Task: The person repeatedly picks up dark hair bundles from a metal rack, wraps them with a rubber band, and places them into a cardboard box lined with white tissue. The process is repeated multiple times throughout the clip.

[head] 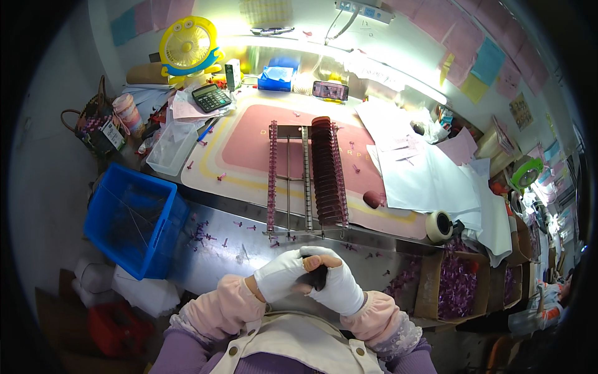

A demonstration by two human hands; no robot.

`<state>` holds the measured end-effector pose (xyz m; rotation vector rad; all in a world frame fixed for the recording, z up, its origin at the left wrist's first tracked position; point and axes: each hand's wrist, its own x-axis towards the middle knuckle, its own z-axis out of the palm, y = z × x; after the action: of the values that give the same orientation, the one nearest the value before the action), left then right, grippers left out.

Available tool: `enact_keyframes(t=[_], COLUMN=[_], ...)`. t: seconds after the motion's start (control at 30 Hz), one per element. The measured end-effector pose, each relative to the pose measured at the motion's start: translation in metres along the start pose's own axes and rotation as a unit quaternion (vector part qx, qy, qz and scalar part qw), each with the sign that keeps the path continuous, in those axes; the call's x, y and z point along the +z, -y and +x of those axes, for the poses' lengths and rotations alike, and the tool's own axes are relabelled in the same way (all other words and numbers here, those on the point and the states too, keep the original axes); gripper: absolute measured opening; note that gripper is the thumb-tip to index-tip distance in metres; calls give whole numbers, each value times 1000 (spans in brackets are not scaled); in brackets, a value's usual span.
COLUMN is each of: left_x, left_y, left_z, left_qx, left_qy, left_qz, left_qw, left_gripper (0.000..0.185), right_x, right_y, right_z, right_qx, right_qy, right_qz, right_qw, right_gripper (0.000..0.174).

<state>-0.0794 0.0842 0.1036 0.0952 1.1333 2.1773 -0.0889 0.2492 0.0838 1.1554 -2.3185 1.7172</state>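
Observation:
My left hand [281, 275] and my right hand [340, 283], both in white fingerless gloves, meet low in front of my apron. Between them they hold a stack of dark lenses [317, 276], partly hidden by the fingers. Just beyond stands a metal rack [288, 196] with rows of small purple plastic clips [272, 177] along its sides. A long row of overlapping dark red lenses [326, 182] fills the rack's right side. One loose dark red lens [372, 199] lies on the pink mat [247, 140] to the right of the rack.
A blue plastic bin [161, 233] stands at the left. Loose purple clips [201, 233] lie on the metal worktop [233, 262]. At the right are a tape roll [439, 226], white paper sheets [425, 182] and a cardboard box [427, 290] of purple pieces. A clear tray [170, 152] sits back left.

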Motion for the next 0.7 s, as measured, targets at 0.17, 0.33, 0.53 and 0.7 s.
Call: enact_keyframes(t=[0.17,0.33,0.53,0.7], left_x=[2,14,-22,-89], left_y=[36,37,45,41], left_z=[13,23,49,48], left_qx=[-14,35,399,289], left_qy=[-39,-5,-310,-306], left_qz=[16,29,616,762], left_qw=[999,999,604,491], left_gripper=[53,63,64,53], right_x=[-2,-28,-103,-77], right_y=[2,-3,-75,-153], right_z=[-22,-24,0,14], right_qx=[-10,13,174,179], right_qy=[-78,8,-296,-271], right_qz=[-151,-52,404,578], right_qw=[985,999,848,748], right_gripper=[75,62,37,39])
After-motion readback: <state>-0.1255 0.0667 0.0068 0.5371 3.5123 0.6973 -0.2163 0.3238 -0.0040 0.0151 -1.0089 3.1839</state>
